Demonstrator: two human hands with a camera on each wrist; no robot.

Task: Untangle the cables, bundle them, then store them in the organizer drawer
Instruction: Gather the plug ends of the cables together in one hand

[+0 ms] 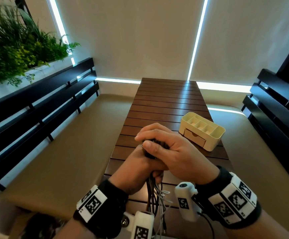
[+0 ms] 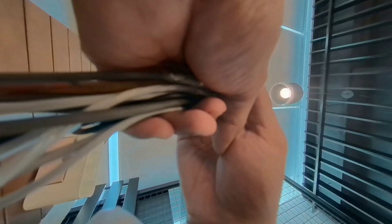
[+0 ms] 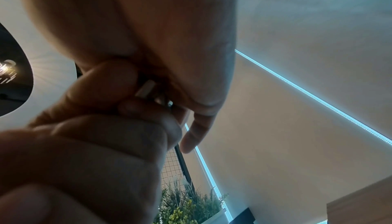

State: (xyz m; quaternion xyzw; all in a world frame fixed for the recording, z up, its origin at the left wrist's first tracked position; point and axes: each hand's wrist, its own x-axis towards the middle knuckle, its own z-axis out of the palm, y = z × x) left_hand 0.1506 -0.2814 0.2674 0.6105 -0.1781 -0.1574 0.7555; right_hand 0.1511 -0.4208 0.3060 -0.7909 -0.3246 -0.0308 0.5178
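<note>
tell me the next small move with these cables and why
Probably wind the loose ends into the bundle. The left hand grips the cables while their tails dangle, the right hand holds the top, and the organizer drawer is shut.

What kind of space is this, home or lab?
Probably a lounge or cafe-style seating nook, not a lab: a slatted wooden table runs between two cushioned benches with dark slatted backs, a planter of greenery sits behind the left one, and roller blinds cover the windows.
</note>
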